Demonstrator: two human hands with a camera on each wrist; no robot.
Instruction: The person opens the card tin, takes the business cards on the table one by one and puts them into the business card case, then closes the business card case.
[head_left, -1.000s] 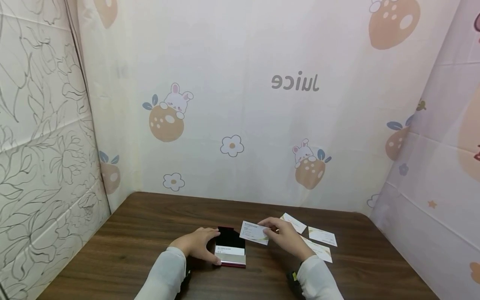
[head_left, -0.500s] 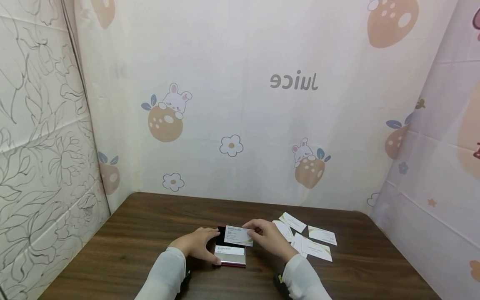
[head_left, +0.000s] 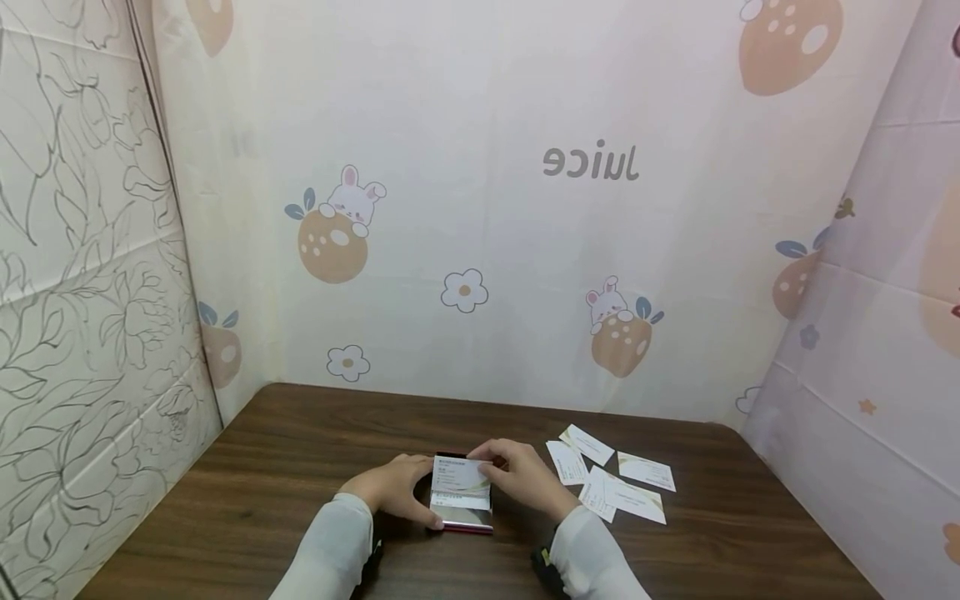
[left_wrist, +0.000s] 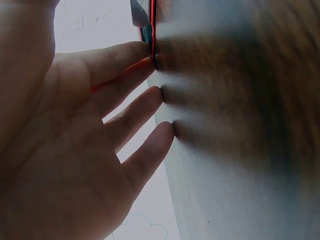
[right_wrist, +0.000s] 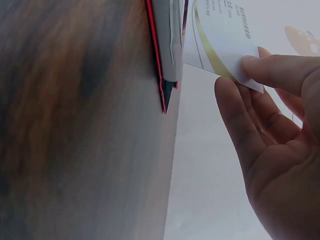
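Note:
In the head view a business card case (head_left: 467, 518) lies open on the table, with a shiny metal front, a red edge and a white card showing inside. My left hand (head_left: 393, 489) holds its left side, thumb at the near corner and fingers at the far one. In the left wrist view the fingertips (left_wrist: 150, 49) touch its red edge. My right hand (head_left: 523, 479) pinches a white business card (head_left: 459, 475) by its far right corner, over the case. The right wrist view shows this card (right_wrist: 215, 37) tilted above the case (right_wrist: 169, 45), between thumb and fingers.
Several business cards (head_left: 633, 498) lie loosely spread on the brown wooden table (head_left: 300, 467), to the right of my right hand. A printed cloth (head_left: 465, 208) hangs behind the table, and patterned sheets (head_left: 82, 250) flank it.
My right hand has moved left with the business card, from beside the case to over it. More of the cards at the right now show. The left hand stays on the case.

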